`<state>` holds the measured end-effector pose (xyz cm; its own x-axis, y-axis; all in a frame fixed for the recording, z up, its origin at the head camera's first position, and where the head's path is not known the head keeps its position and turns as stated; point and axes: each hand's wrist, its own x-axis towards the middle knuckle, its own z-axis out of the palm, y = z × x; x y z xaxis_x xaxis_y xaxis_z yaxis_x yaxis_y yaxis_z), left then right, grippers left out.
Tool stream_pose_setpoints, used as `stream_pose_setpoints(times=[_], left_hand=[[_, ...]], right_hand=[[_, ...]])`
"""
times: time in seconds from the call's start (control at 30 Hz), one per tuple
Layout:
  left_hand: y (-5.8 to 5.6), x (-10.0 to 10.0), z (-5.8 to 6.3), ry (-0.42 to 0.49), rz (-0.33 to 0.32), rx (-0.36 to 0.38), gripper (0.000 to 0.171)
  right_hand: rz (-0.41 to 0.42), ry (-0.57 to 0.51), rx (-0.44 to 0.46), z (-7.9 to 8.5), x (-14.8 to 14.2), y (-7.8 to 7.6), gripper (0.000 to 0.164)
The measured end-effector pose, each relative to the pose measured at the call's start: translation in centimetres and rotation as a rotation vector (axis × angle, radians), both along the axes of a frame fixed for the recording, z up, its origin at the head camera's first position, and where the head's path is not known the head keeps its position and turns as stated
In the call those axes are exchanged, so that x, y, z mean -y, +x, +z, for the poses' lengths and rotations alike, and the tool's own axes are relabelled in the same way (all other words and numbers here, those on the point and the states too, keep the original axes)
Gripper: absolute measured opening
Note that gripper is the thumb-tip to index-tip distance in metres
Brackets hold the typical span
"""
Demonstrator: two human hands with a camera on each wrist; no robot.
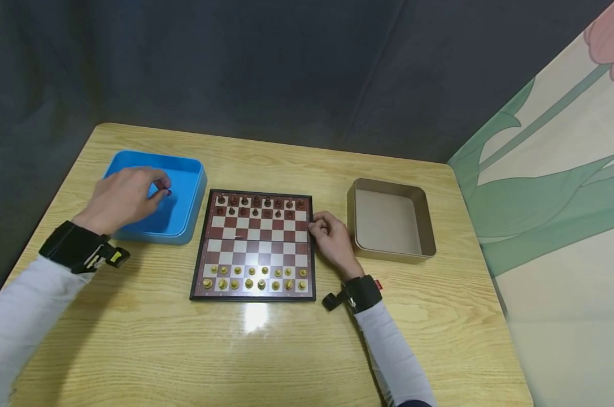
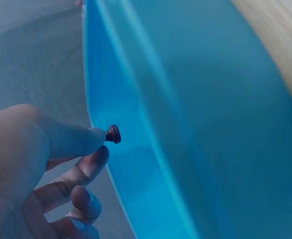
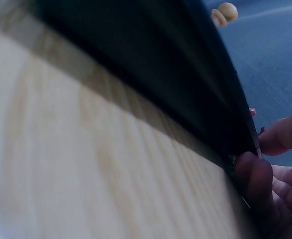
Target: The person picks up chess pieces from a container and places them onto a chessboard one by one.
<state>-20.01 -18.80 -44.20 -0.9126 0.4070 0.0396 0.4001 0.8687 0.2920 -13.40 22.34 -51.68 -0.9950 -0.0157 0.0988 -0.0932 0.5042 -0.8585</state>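
Note:
Over the blue tray (image 1: 186,234), my left hand (image 1: 126,195) pinches a small dark red chess piece (image 2: 114,134) between thumb and forefinger. Its round base sticks out past the fingertips in the left wrist view. The folding chessboard (image 1: 258,249) lies on the table to the right of that tray. Dark red pieces (image 1: 256,201) fill its far rows, and gold pieces (image 1: 249,284) stand in its near rows. My right hand (image 1: 334,240) holds the board's right edge, thumb at the top and curled fingers against the side wall.
A brown-gold open box (image 1: 390,220) sits right of the board, close beside my right hand. The light wooden table (image 1: 225,362) runs back to a dark curtain (image 1: 245,68). A wall with a painted flower (image 1: 556,186) borders the right side.

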Motion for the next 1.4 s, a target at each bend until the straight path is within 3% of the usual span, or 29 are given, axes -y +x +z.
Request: stream_pose_setpoints(times=[0.17, 0.63, 0.87, 1.07, 1.23, 1.4], left_hand=[[-0.3, -1.6, 1.0, 0.027, -0.051, -0.056, 0.015], [-0.2, -5.6, 3.0, 0.060, -0.122, -0.110, 0.012], [-0.2, -8.4, 3.4, 0.078, -0.176, -0.129, 0.013], [-0.3, -11.5, 3.6, 0.113, -0.262, -0.169, 0.009], [-0.3, -13.8, 3.4, 0.119, -0.308, -0.158, 0.009], [-0.3, -15.8, 3.2, 0.126, -0.344, -0.154, 0.009]], right_hand=[[-0.004, 0.002, 0.014, 0.0, -0.1, 0.0, 0.015], [-0.004, -0.015, 0.020, 0.2, 0.0, 0.0, 0.012], [0.002, -0.036, 0.030, 0.0, 0.0, -0.1, 0.012], [-0.015, -0.019, 0.017, -0.3, -0.1, 0.0, 0.011], [-0.010, -0.018, 0.015, -0.4, -0.2, -0.2, 0.011], [0.007, -0.033, 0.023, 0.5, 0.2, 0.0, 0.013]])
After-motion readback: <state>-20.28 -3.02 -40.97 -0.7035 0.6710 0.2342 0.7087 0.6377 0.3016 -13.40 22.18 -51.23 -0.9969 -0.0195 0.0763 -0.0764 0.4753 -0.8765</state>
